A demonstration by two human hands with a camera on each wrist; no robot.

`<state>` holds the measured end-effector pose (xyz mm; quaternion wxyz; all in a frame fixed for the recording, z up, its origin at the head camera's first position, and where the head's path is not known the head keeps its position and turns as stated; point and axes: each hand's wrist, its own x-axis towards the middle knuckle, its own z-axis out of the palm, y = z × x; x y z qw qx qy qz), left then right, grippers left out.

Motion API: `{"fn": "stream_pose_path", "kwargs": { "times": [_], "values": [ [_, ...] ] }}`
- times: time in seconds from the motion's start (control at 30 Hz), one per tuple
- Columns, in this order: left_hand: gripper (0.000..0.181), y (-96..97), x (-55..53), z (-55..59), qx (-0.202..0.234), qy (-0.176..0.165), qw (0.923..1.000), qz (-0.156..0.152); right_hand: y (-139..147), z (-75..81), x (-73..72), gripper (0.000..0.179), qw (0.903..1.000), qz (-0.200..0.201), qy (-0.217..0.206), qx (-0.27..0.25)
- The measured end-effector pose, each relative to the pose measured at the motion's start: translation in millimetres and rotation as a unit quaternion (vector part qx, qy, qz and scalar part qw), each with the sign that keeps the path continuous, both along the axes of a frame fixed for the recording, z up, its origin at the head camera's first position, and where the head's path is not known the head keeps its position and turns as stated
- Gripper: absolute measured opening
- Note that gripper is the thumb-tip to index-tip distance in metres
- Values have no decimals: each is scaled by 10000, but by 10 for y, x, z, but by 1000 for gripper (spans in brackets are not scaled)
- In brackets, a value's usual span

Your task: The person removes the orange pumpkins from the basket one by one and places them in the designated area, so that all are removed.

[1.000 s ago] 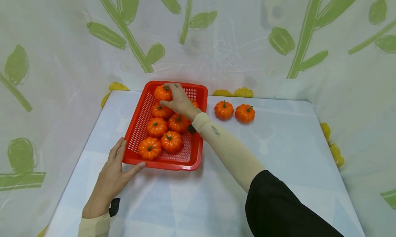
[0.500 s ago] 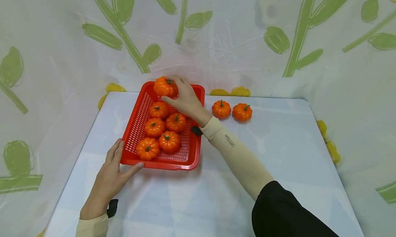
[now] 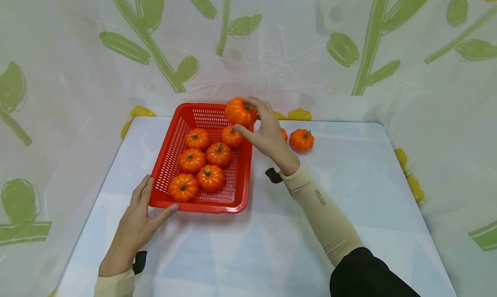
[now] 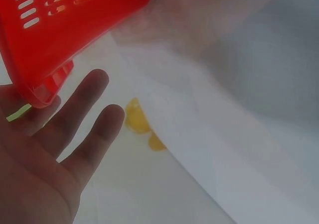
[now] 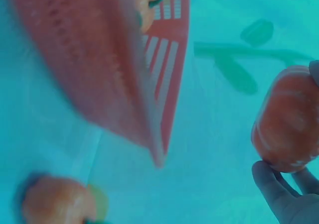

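My right hand (image 3: 268, 133) holds a small orange toy pumpkin (image 3: 238, 111) with a green stem, raised over the far right corner of a red plastic basket (image 3: 245, 189). In the right wrist view the held pumpkin (image 5: 289, 119) sits between thumb and fingers, apart from the basket wall (image 5: 94, 59). Several like pumpkins (image 3: 211, 179) lie inside the basket. At its near left corner, my left hand (image 3: 136, 223) rests with fingers along the side and thumb at the front rim. The left wrist view shows these fingers (image 4: 94, 139) spread and fairly straight beside the red corner.
Right of the basket, a pumpkin (image 3: 301, 140) lies on the pale table (image 3: 349, 180); another (image 3: 284, 134) beside it is mostly hidden behind my right hand. A white curtain (image 3: 287, 64) with green leaf prints hangs close behind the table's far edge.
My right hand has lifted the pumpkin from the basket's far left corner and carried it right, to above the far right corner. The left hand stays at the near left corner.
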<state>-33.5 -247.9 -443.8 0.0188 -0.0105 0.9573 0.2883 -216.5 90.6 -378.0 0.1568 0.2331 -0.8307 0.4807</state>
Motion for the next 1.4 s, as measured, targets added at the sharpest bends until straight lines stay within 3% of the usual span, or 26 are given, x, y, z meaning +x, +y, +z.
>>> {"fn": "stream_pose_path", "kwargs": {
  "times": [0.17,0.4,0.73,1.1,1.4],
  "values": [
    [112,7,-5,4,-41,-59,10000,38,322,-27,86,67,9993,-355,98,82],
    [112,18,-6,14,-116,-90,9999,43,763,-96,150,70,9971,-684,9,-332],
    [111,5,-1,22,-88,-59,9999,5,1345,-290,296,71,9884,-1488,-303,-1],
    [111,-2,7,33,-91,-28,9999,-41,1907,-581,341,74,9711,-2300,-599,210],
    [111,6,10,22,-69,-7,10000,-38,2116,-897,310,76,9555,-2596,-1208,710]
  ]
}}
